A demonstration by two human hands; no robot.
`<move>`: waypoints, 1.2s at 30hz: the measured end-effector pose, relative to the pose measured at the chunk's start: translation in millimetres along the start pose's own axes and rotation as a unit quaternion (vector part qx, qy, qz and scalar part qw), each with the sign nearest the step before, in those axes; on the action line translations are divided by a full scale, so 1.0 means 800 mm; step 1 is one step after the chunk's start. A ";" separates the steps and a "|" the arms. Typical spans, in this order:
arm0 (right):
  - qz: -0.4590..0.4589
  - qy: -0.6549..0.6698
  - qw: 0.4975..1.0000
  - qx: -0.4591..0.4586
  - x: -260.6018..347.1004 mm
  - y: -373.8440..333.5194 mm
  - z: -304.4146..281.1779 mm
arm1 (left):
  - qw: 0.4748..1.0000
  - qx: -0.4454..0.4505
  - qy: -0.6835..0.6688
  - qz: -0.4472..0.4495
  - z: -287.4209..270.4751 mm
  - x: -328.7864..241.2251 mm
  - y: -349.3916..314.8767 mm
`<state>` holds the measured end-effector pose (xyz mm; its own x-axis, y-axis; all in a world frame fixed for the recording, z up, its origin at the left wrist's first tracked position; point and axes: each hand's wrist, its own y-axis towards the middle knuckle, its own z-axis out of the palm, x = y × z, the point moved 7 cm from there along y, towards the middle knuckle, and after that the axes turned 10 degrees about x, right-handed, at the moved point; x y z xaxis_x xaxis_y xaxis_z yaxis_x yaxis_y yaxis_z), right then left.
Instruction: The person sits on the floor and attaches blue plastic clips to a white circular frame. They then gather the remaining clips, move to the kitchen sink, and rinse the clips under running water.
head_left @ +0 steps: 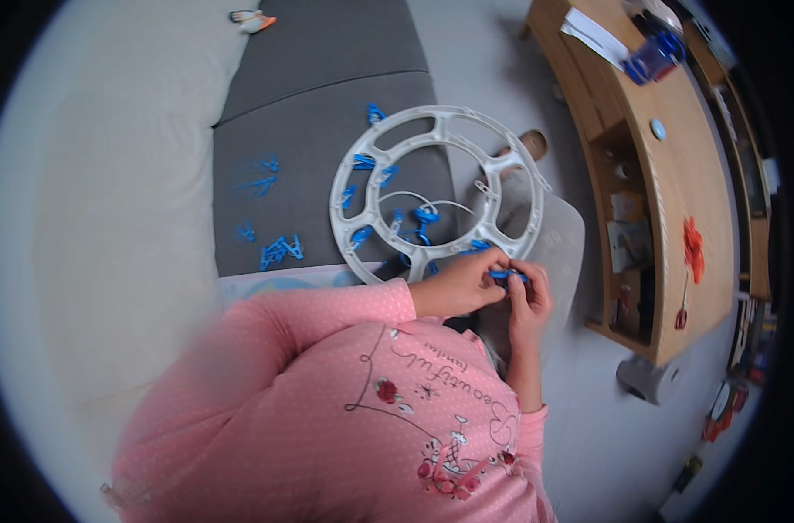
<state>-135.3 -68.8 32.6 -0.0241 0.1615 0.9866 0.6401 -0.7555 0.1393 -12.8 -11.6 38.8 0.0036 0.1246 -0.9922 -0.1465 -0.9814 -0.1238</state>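
Left hand (pixel 477 272): reaches in from the near left, back of the hand up, fingers closed in a narrow pinch on a small blue clip (pixel 507 275). Right hand (pixel 529 298): just beside it, on the right, fingertips meeting at the same clip. Both grips are tight; fingers hide part of the piece. The clip sits just off the near right edge of a round white rack (pixel 440 129).

Rack: two rings joined by spokes, lying partly on a grey seat (pixel 284 122), partly over the person's grey-clad leg (pixel 561 253). More blue clips (pixel 360 236) line its left side, another close to the left hand; cannot tell how firmly each is fixed. Within the inner ring, thin white cords and a blue hook (pixel 426 216).

Left of the rack, on the seat: loose blue clips in a near heap (pixel 281 251), with scattered ones farther off. A pale patterned sheet (pixel 292 281) at the seat's near side; a small orange-and-white toy (pixel 253 21) at its far left. Pale cushion (pixel 109 218) along the left.

Right, well apart: wooden table (pixel 698 183) bearing white paper (pixel 594 39), a blue container (pixel 654 59), a light-blue disc (pixel 658 130) and a red-orange flower (pixel 693 250). Grey rounded object (pixel 650 379) on the floor, near end.
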 end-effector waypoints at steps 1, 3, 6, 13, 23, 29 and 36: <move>0.010 0.019 1.000 0.009 -0.001 0.000 0.005 | 0.999 0.008 -0.044 -0.002 -0.001 0.000 -0.003; 0.058 0.090 0.993 0.046 -0.005 -0.003 0.018 | 0.998 -0.013 -0.061 -0.024 -0.020 0.012 -0.016; 0.073 0.091 0.992 0.049 -0.005 -0.002 0.025 | 0.992 -0.093 -0.025 -0.078 -0.070 -0.001 -0.054; 0.067 0.089 0.994 0.002 -0.016 -0.007 0.009 | 0.841 -0.475 0.209 -0.155 -0.264 0.092 -0.292; 0.086 0.019 0.996 0.026 -0.013 -0.011 0.013 | 0.676 -0.481 0.388 -0.402 -0.241 0.160 -0.357; 0.086 0.008 0.996 0.023 -0.008 -0.010 0.016 | 0.706 -0.523 0.410 -0.244 -0.321 0.194 -0.373; 0.094 -0.009 0.995 0.020 -0.005 -0.010 0.014 | 0.682 -0.560 0.451 -0.134 -0.346 0.098 -0.282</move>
<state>-131.8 -56.5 26.9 0.1126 0.0306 0.9932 0.6622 -0.7476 -0.0520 293.9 179.4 -14.9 0.5623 0.6773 -0.4744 0.8249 -0.4997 0.2644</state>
